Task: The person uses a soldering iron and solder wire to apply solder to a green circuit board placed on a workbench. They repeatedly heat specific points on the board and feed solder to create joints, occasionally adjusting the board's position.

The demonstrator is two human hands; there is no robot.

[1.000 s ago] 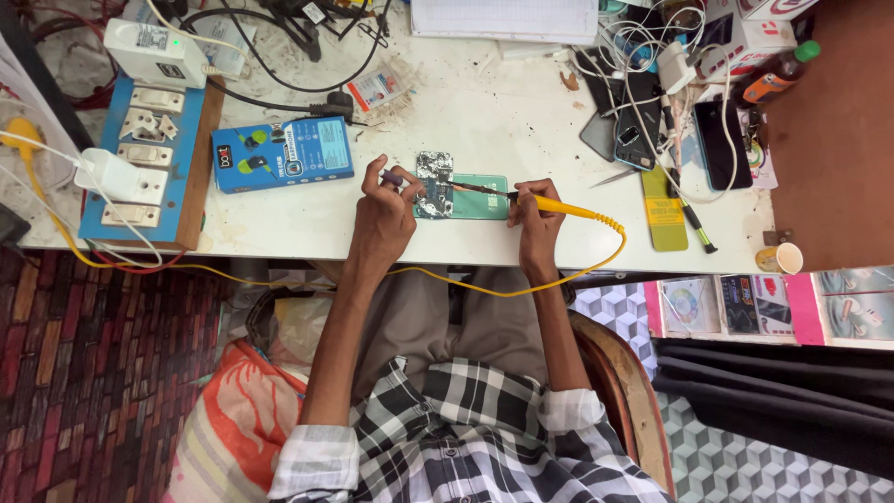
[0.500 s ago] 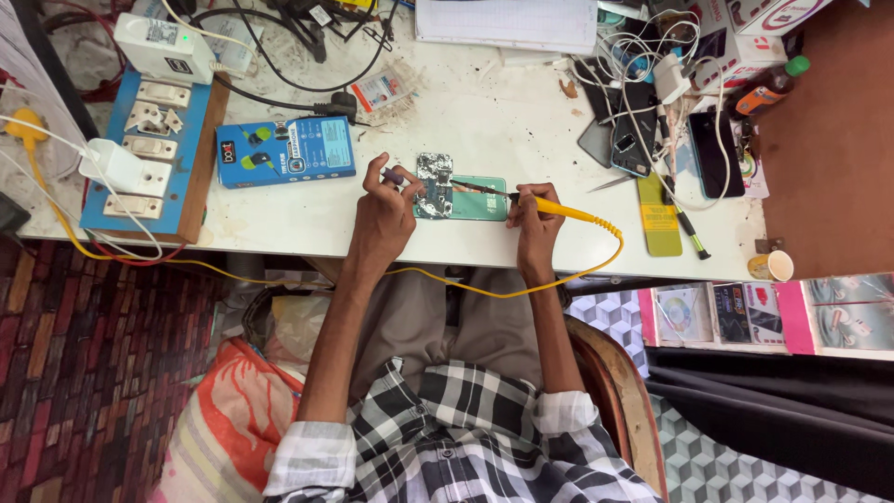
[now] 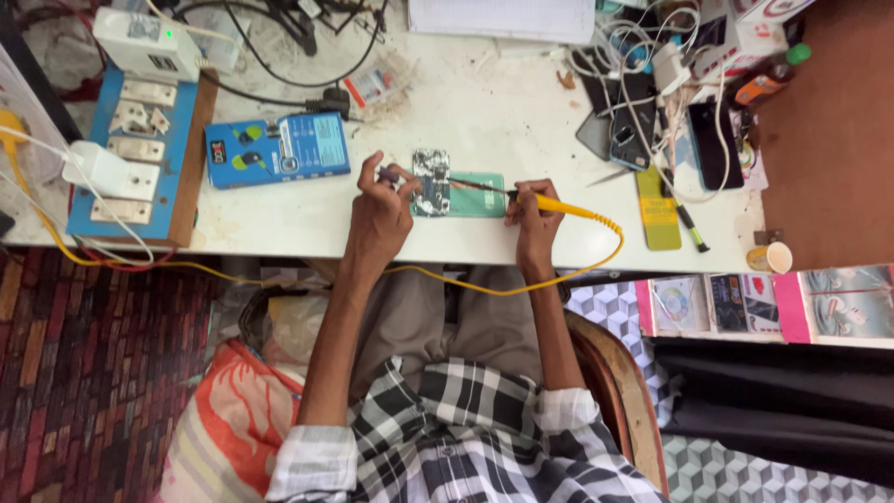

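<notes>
A big white table fills the top of the view. On it, at 10 o'clock, sits a blue board with white switches. Next to that lies a blue box with dials. At 2 o'clock there is a heap of phones and white cables. A flat yellow piece lies below the heap.

In the middle of the table lies an open green phone, with its insides showing on the left end. The left hand is at the phone's 9 o'clock side and pinches a small dark tool by its edge. The right hand is at the phone's 3 o'clock side. Its fingers are closed around a yellow soldering iron. The iron's thin tip lies across the green phone. A yellow cord loops from the iron down past the table edge.

A small paper cup stands at 3 o'clock on the table corner.
</notes>
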